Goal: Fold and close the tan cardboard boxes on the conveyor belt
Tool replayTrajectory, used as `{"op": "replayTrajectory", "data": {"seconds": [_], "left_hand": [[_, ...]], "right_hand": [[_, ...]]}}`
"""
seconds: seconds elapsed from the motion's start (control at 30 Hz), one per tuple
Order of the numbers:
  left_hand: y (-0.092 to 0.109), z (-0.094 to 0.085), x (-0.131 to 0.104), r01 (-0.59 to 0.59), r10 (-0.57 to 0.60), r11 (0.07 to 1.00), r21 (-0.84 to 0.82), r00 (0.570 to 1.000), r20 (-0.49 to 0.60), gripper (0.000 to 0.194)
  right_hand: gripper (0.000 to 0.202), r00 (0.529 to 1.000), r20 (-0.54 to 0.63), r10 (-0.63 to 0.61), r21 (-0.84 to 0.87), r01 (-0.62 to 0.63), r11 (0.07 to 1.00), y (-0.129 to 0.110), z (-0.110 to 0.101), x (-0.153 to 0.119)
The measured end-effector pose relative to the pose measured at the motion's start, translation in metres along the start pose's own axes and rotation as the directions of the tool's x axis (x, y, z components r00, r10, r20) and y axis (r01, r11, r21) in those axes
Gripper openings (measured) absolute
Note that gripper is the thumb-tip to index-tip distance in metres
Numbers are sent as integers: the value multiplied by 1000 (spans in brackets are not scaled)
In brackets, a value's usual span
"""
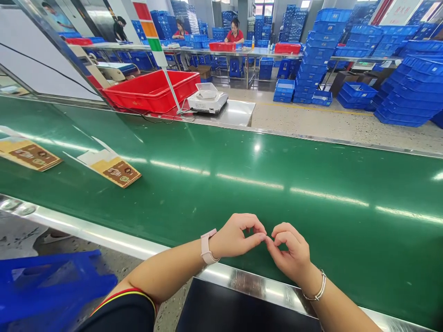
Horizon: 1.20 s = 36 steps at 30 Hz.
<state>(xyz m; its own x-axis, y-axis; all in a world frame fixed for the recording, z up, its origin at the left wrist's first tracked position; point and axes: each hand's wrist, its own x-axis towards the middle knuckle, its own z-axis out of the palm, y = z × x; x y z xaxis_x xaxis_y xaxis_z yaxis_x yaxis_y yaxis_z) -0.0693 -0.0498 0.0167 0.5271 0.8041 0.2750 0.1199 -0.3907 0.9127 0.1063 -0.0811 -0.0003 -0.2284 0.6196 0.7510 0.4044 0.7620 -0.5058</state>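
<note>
Both hands are raised over the near edge of the green conveyor belt [207,203], their fingertips meeting. My left hand [242,234], with a pink watch band [208,246] on the wrist, has its thumb and curled fingers pinched together. My right hand [290,251], wearing a silver bracelet [320,287], has bent fingers drawn in towards its thumb, whose tip touches the left fingertips. No object shows in either hand. Farther left on the belt lie a brown-and-yellow printed carton [121,171] with raised white flaps and a similar one [32,154].
Beyond the belt, a red bin [155,92] and a white scale [208,100] stand beside a striped signal post [150,30]. A dark surface [242,311] lies below my hands; a blue plastic stool [51,286] is lower left. People sit at far tables among blue crates.
</note>
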Motion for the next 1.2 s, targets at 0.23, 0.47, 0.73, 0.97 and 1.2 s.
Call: {"op": "replayTrajectory", "data": {"seconds": [0.23,0.47,0.73,0.97,1.2], "left_hand": [[-3,4,-4,-122,121,993,3,988,-91,10],[-4,6,-6,-95,97,995,29,992,-82,11],[-6,6,-7,-50,49,999,-3,996,-69,10],[-7,7,-7,13,-14,999,-32,999,-33,8],[-8,7,-11,90,-90,996,13,996,0,5]], "right_hand": [[25,999,-7,-40,-81,39,996,1,2,1],[25,997,32,-66,-102,69,992,1,2,2],[26,992,67,-111,-148,119,982,1,1,2],[23,971,124,-205,-188,226,956,1,-2,4],[24,959,198,-205,-263,253,931,-2,3,-2]]}}
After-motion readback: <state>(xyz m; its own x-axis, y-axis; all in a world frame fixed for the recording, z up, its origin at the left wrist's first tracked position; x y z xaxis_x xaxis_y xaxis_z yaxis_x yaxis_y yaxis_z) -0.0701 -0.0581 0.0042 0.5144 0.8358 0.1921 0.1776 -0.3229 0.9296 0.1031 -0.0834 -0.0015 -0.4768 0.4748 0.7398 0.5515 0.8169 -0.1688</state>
